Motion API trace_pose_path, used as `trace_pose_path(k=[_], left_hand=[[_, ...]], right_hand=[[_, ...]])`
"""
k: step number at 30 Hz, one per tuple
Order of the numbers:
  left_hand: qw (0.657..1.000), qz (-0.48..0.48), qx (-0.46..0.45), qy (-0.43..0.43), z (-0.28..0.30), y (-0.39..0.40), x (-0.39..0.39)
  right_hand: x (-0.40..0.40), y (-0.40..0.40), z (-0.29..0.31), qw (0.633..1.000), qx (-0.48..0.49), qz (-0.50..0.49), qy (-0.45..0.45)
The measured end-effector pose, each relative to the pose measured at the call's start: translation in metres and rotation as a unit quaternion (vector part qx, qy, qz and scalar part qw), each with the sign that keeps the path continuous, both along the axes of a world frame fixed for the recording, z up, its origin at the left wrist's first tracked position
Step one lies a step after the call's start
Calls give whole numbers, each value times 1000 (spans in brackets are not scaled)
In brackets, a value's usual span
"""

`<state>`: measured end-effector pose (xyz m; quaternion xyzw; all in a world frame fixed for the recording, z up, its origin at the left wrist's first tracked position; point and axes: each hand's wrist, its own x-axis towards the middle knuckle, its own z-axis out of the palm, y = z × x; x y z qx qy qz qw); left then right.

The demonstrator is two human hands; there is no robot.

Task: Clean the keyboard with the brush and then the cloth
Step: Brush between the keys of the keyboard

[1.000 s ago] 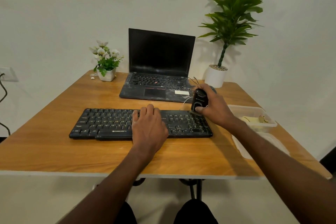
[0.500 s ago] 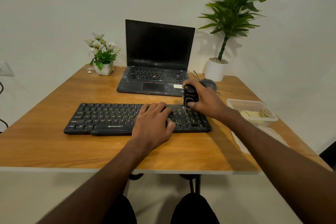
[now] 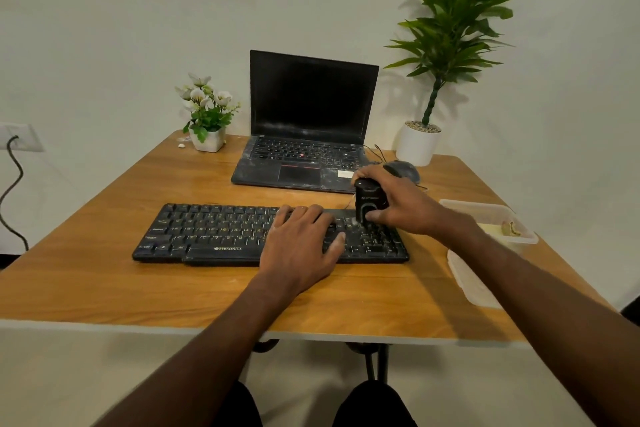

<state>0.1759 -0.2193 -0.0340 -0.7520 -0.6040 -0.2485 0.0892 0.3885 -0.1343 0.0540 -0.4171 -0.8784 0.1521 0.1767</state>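
A black keyboard point(image 3: 214, 232) lies across the middle of the wooden table point(image 3: 104, 281). My left hand point(image 3: 301, 246) rests flat on its centre-right keys, fingers spread, holding nothing. My right hand point(image 3: 401, 204) grips a black brush point(image 3: 369, 201) upright, its lower end touching the keys at the keyboard's right part. The bristles are hidden by the brush body and my fingers. A yellowish cloth point(image 3: 491, 228) lies in a clear plastic container point(image 3: 519, 232) at the right.
An open laptop point(image 3: 311, 135) stands behind the keyboard, with a mouse point(image 3: 405, 170) to its right. A small flower pot point(image 3: 207, 139) and a tall potted plant point(image 3: 417, 146) stand at the back. A container lid point(image 3: 467, 277) lies near the right edge.
My right hand has moved the brush left and down onto the keyboard's right keys. The left hand has shifted slightly right on the keys. The camera view has tilted a little.
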Motion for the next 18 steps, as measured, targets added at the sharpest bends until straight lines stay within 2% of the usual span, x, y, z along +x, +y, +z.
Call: trace_pose_path(k=[3,7,12,16,18], left_hand=[[1000,-2,-7,2,1,-1,0],[1000,4,-12,11,2,-3,-1],[1000,7,-10,13,3,-2,-1],[1000,11,-12,17,3,-3,0],[1000,10,-12,19,4,-3,0]], right_hand=[[-4,0,4,998,47,-24,-22],[1,-6,-6,999,31,-16,16],[17,-1,1,994,80,-46,-50],[18,-10,-5,999,36,-19,-5],[17,-11,0,999,29,-20,-32]])
